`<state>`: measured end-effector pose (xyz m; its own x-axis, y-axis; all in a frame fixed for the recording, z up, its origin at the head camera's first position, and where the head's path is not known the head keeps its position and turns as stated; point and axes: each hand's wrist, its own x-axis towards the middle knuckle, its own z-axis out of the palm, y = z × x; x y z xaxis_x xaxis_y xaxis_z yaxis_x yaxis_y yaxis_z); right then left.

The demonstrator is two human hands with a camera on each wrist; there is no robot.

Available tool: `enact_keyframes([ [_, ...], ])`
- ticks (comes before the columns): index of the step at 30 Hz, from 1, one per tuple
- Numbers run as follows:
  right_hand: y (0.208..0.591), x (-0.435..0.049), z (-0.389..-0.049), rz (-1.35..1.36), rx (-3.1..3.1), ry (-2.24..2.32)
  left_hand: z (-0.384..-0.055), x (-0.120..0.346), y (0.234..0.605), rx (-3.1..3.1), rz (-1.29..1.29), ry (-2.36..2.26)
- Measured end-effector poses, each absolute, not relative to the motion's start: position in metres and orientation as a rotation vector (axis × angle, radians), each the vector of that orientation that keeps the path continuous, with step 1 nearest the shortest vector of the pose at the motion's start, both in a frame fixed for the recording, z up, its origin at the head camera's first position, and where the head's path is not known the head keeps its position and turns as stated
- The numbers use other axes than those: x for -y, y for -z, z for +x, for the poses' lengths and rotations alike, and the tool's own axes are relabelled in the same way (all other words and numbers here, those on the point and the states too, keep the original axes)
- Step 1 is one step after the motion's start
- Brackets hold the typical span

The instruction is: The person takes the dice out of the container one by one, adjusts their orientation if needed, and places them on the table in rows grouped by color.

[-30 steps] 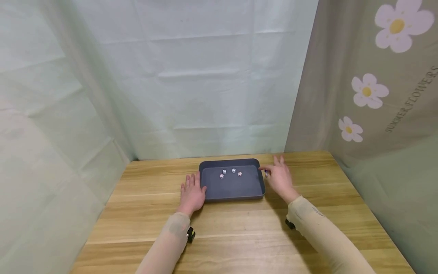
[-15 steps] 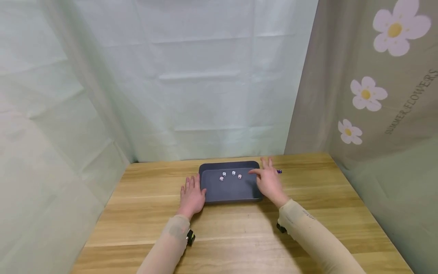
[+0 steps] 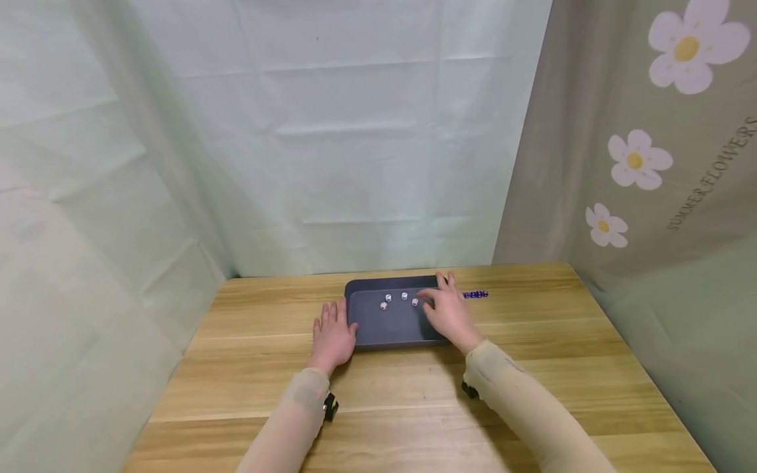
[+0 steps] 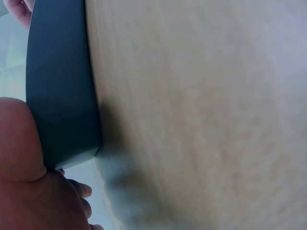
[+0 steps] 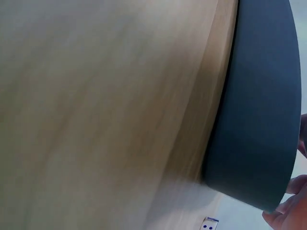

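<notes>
A dark grey rectangular tray (image 3: 393, 327) lies on the table with several small white dice (image 3: 405, 296) in it. My left hand (image 3: 332, 335) rests at the tray's left side, its fingers straight and its thumb over the rim; the left wrist view shows the thumb (image 4: 19, 143) against the wall. My right hand (image 3: 451, 314) is over the tray's right part, index finger and thumb apart, close to the rightmost die (image 3: 414, 302). Its other fingers reach to the back right corner. Outside the tray, to the right, several blue dice (image 3: 476, 294) stand in a row.
The wooden table (image 3: 390, 407) extends around the tray. Pale cloth (image 3: 355, 164) hangs behind the table's back edge, and a curtain with white flowers (image 3: 635, 159) hangs on the right. Part of a die (image 5: 209, 223) shows beyond the tray's corner in the right wrist view.
My right hand has moved left from beside the tray's right wall to over the tray, bringing the blue dice row into view. My left hand, the tray and the white dice stay put.
</notes>
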<state>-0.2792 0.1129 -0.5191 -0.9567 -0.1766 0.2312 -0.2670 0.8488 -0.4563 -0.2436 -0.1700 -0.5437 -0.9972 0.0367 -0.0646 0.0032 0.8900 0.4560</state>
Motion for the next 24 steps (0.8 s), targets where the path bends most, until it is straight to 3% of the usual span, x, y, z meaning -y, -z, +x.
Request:
enact_keyframes([
  [24, 0.529, -0.095, -0.293, 0.274, 2.922, -0.536, -0.24, 0.168, 0.54, -3.008, 0.014, -0.694],
])
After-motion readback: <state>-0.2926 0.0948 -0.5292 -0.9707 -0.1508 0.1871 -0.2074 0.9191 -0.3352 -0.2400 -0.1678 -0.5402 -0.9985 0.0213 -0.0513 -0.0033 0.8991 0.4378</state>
